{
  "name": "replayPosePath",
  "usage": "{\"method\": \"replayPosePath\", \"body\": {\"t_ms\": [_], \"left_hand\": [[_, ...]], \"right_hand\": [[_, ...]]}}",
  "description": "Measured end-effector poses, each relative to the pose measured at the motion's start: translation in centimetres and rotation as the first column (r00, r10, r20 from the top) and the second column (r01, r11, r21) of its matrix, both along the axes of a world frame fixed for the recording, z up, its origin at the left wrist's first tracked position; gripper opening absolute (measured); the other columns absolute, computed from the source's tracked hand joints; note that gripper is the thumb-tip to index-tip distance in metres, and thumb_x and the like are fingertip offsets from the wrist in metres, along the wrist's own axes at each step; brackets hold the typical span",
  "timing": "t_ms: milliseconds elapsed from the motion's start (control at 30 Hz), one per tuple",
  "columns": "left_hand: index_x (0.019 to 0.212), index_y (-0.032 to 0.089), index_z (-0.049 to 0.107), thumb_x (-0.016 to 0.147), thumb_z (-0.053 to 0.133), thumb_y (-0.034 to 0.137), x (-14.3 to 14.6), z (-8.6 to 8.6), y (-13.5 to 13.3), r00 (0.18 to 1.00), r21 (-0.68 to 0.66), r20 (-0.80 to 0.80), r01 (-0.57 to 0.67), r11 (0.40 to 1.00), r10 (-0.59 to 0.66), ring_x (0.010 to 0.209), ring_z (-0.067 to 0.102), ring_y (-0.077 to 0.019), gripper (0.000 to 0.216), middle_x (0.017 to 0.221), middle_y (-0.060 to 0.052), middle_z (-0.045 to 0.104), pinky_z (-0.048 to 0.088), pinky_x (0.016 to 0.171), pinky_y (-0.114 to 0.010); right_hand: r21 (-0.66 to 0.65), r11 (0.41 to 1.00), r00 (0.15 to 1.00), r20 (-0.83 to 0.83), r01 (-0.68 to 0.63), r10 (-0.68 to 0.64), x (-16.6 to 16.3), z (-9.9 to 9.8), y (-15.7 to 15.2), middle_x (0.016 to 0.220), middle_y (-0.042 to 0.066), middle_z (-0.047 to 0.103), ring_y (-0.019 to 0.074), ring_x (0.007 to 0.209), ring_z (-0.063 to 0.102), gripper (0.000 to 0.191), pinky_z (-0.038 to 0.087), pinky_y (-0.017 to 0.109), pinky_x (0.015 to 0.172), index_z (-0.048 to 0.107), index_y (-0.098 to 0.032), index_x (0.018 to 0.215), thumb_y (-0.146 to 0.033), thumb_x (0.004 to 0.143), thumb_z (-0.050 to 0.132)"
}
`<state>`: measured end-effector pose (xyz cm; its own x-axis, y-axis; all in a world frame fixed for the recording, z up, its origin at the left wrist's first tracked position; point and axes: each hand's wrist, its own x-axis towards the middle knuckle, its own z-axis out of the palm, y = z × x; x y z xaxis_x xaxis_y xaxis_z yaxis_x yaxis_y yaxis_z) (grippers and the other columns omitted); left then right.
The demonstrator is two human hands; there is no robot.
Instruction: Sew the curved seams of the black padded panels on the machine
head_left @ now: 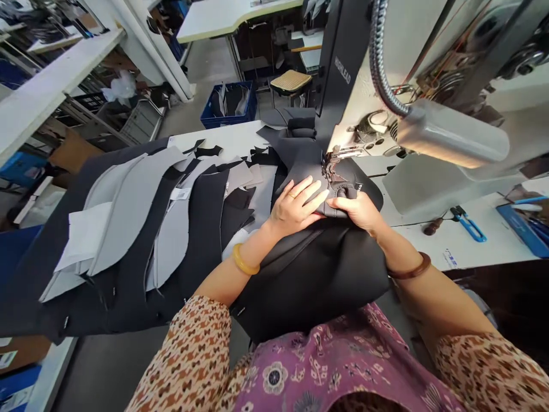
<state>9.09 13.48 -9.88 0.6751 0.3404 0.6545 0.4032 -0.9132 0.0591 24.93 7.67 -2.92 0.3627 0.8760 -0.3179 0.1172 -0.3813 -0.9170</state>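
A large dark fabric piece (317,269) hangs over the table's front edge, its upper part lying under the needle area of a sewing machine (343,86). My left hand (297,205) rests flat on the fabric just left of the presser foot (330,167), fingers stretched out. Close to the foot on the right, my right hand (359,209) grips a folded, rolled edge of the same fabric, thumb on top. The fingers beneath that fold are hidden. Where the needle meets the cloth is too small to make out.
Grey and black cut panels (132,212) lie spread on the left. Blue thread snips (469,224) and a dark-handled tool (432,227) lie at right, near a blue tray (525,229). Behind stand a blue crate (229,106) and a stool (291,81).
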Motion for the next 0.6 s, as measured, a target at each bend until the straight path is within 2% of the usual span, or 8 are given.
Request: {"method": "replayPosePath", "body": {"t_ms": [133,233,333,433,600], "left_hand": [[0.122,0.023,0.058,0.09,0.045,0.043,0.7,-0.2,0.1,0.997,0.018,0.034,-0.074,0.997,0.074,0.121,0.051,-0.0249,0.041,0.12,-0.011,0.062,0.038,0.1,-0.039],[0.123,0.024,0.058,0.089,0.047,0.038,1.0,0.0,-0.1,0.994,-0.003,0.034,-0.108,0.994,0.108,0.12,0.052,-0.025,0.039,0.121,-0.011,0.061,0.039,0.1,-0.04],[0.125,0.026,0.056,0.087,0.049,0.035,1.2,0.5,-0.3,0.991,-0.083,-0.023,-0.136,0.987,0.135,0.123,0.049,-0.0256,0.04,0.125,-0.01,0.058,0.038,0.102,-0.041],[0.126,0.029,0.055,0.086,0.051,0.031,1.3,0.9,-0.5,0.986,-0.127,-0.07,-0.158,0.979,0.15,0.125,0.047,-0.0254,0.04,0.128,-0.008,0.056,0.038,0.102,-0.041],[0.126,0.031,0.054,0.09,0.046,0.031,1.6,1.0,-0.8,0.985,-0.155,-0.062,-0.168,0.974,0.16,0.126,0.044,-0.0238,0.037,0.13,-0.007,0.054,0.037,0.104,-0.04]], "right_hand": [[-0.014,0.997,0.975,0.21,-0.072,0.074,0.7,1.1,-0.1,0.064,-0.001,0.051,0.0099,0.062,0.043,0.02,0.038,0.025,0.062,0.055,-0.013,0.061,-0.03,0.052,0.061],[0.0,0.992,0.908,0.402,-0.13,0.119,1.2,1.6,-0.2,0.06,-0.001,0.045,0.0097,0.058,0.039,0.021,0.033,0.025,0.059,0.052,-0.014,0.061,-0.034,0.062,0.057],[0.098,0.99,0.818,0.575,-0.105,0.03,1.5,1.6,-0.2,0.063,-0.001,0.045,0.0105,0.059,0.038,0.025,0.034,0.026,0.06,0.048,-0.016,0.069,-0.039,0.069,0.056],[0.145,0.988,0.755,0.653,-0.049,-0.058,1.7,1.2,0.1,0.064,-0.001,0.044,0.0115,0.058,0.038,0.025,0.034,0.027,0.061,0.042,-0.018,0.075,-0.039,0.073,0.055],[0.101,0.994,0.701,0.711,-0.029,-0.052,2.1,0.8,0.8,0.064,0.001,0.042,0.0139,0.059,0.04,0.023,0.035,0.03,0.063,0.037,-0.02,0.074,-0.036,0.076,0.053]]}}
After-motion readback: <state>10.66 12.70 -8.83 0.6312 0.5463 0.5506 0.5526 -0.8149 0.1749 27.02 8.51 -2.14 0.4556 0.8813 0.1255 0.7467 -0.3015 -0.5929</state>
